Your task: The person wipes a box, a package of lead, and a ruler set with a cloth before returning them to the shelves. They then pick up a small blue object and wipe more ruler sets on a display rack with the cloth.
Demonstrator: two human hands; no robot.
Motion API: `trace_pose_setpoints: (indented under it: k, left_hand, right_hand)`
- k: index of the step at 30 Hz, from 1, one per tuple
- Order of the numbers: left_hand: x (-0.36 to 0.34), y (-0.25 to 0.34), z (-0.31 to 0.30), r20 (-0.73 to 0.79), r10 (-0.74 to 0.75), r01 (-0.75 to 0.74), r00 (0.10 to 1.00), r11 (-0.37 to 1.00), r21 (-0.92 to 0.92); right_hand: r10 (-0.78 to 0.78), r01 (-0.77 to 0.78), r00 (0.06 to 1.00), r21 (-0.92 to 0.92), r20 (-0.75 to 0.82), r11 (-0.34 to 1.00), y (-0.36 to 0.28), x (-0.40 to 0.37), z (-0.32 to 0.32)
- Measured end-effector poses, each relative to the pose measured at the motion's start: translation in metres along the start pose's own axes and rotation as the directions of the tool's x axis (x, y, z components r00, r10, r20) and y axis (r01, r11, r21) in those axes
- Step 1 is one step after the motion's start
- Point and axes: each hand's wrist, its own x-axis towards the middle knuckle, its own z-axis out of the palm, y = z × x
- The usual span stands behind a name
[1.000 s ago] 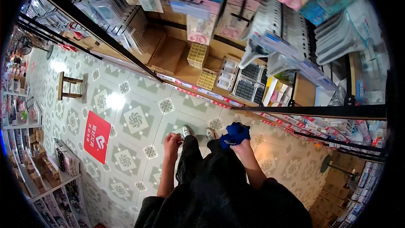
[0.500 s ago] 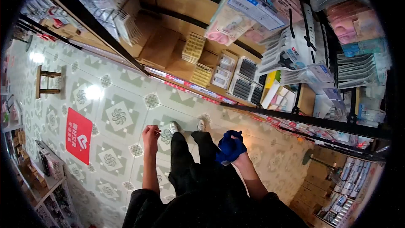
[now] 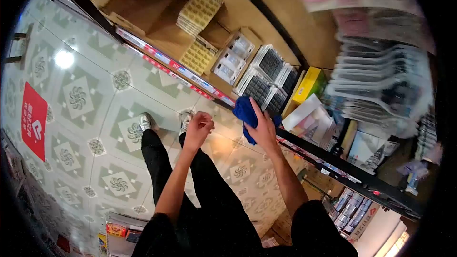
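Head view: right hand (image 3: 263,131) fingers press together around a soft, crumpled blue cloth (image 3: 243,110), held at the shelf edge (image 3: 314,148) beside flat boxes (image 3: 261,88) with dark grids. Left hand (image 3: 197,128) curls into a loose, empty fist above glossy patterned tiles (image 3: 76,97).

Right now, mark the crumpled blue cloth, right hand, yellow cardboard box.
crumpled blue cloth (image 3: 243,108): head view, upper fold.
right hand (image 3: 264,131): head view, back of hand.
yellow cardboard box (image 3: 308,84): head view, top face.
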Motion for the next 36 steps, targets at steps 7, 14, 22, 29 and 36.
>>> trace_pose_setpoints:
  k: [7,14,22,29,36]
  left_hand:
    - [0.069,-0.049,0.06,0.018,0.409,-0.378,0.912,0.824,0.423]
    - [0.151,-0.064,0.13,0.26,0.571,-0.607,0.779,0.579,0.545]
    - [0.172,-0.087,0.128,0.356,0.584,-0.678,0.73,0.548,0.491]
    - [0.175,-0.091,0.129,0.361,0.618,-0.698,0.698,0.473,0.538]
    - [0.18,-0.102,0.128,0.327,0.677,-0.721,0.66,0.448,0.528]
  right_hand:
    - [-0.079,0.202,0.887,0.229,-0.455,0.952,0.051,0.082,0.07]
    - [0.318,-0.18,0.761,0.287,-0.565,0.941,0.097,0.122,0.084]
    - [0.114,0.047,0.806,0.254,-0.581,0.966,0.111,0.144,0.076]
    - [0.188,0.0,0.84,0.346,-0.51,0.938,0.109,0.116,0.083]
    - [0.204,-0.033,0.648,0.241,-0.733,0.97,0.133,0.204,0.041]
